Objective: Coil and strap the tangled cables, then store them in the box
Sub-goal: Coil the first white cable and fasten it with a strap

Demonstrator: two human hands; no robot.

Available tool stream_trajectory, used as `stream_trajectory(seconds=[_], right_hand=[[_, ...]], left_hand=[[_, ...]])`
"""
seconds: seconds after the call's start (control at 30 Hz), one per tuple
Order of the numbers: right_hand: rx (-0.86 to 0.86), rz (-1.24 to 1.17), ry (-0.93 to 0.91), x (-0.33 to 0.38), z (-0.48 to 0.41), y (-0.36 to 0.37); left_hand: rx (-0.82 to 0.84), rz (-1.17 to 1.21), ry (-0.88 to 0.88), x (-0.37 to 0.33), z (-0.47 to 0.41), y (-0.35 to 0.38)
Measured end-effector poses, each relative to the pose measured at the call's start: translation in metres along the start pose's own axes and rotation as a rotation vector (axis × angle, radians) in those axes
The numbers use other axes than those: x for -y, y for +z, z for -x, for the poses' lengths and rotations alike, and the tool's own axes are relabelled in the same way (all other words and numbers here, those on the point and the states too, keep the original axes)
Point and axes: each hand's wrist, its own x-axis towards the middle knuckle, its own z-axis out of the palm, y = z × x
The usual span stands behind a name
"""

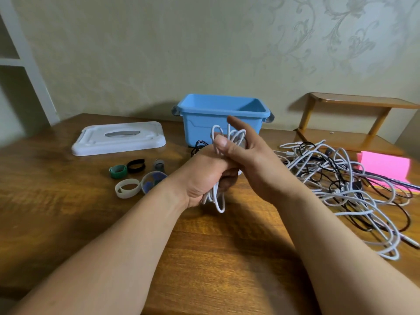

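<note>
My left hand (202, 178) is closed around a bundle of coiled white cable (217, 198), held upright above the table's middle; loops stick out above and below the fist. My right hand (247, 155) is pressed against the top of the same bundle, thumb on the loops and forefinger pointing up. A tangled heap of white and black cables (336, 178) lies on the table to the right. The open blue box (218, 119) stands behind my hands. Several rolled straps lie at the left: green (117, 171), black (136, 165), white (127, 188), grey (159, 165).
The box's white lid (118, 138) lies flat at the back left. A pink pad (384, 167) sits under the cable heap's far edge. A small wooden shelf (354, 119) stands at the back right. A black cable (198, 145) lies in front of the box.
</note>
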Motion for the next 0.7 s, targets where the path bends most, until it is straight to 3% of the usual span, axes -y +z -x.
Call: stream_trajectory(seconds=[0.13,0.33,0.5,0.7], right_hand=[[0.064,-0.235,0.009,0.002,-0.001,0.001],[-0.155,-0.088,-0.109,-0.004,0.001,0.012],[-0.299,-0.203,-0.114,-0.005,-0.003,0.006],[-0.548,-0.121,-0.111,-0.013,-0.014,0.003]], left_hand=[[0.065,0.028,-0.072,0.0,0.003,-0.002],[0.063,-0.015,-0.165,0.002,0.0,0.0],[-0.055,-0.253,-0.122,0.006,-0.002,0.003],[-0.165,-0.626,0.015,0.012,0.005,0.023]])
